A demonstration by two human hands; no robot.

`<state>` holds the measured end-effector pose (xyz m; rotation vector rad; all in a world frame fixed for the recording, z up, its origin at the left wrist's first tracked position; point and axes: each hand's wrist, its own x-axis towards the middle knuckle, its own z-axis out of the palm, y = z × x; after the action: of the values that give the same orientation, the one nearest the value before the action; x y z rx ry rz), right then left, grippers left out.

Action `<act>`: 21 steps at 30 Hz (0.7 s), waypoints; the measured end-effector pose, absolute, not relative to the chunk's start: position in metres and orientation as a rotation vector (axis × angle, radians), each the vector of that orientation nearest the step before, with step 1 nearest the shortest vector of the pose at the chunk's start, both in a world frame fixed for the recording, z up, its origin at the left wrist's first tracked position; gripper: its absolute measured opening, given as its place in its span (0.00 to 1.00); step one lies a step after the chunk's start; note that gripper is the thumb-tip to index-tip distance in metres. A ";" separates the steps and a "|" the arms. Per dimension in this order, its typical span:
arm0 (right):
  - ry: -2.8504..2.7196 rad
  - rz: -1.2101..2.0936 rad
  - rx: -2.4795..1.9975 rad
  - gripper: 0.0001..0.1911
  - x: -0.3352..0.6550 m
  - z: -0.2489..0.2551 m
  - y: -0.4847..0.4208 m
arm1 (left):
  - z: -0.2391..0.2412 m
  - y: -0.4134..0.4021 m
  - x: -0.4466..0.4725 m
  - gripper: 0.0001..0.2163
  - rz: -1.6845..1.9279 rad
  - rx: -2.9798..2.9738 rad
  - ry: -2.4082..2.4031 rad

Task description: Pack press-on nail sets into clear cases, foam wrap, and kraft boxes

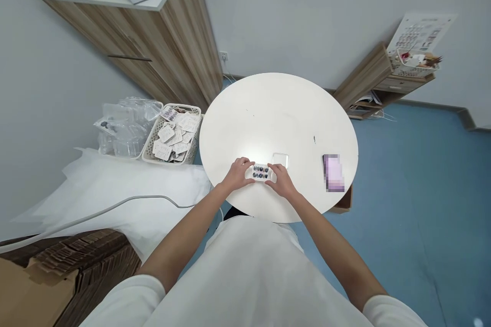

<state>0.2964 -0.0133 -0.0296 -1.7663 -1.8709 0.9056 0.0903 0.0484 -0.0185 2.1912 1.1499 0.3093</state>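
Between my two hands is a small white tray of press-on nails (261,171), with dark, patterned nails set in two rows. My left hand (238,174) grips the tray's left end, thumb at the near side and fingers at the far side. At the right end, my right hand (281,180) pinches it in the same way. Just beyond my right hand, a clear rectangular plastic lid or case (281,160) lies on the round white table (276,107). Whether the tray touches the tabletop, I cannot tell.
A blurred pink-purple item (333,172) lies on the table's right side. Left of the table stand a basket of white cards (172,135) and a bin of clear plastic packaging (128,122). A grey hose (141,197) crosses white sheeting (115,179). Wooden cabinets (180,36) stand behind.
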 end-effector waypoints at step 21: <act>-1.918 0.857 -2.064 0.32 0.366 -0.065 -0.040 | -0.051 0.021 0.177 0.28 0.084 2.331 1.271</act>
<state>0.3655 -0.0397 -0.0651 -2.0638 -1.9176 0.8574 0.1771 0.0209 -0.0513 2.3307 1.2711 0.0839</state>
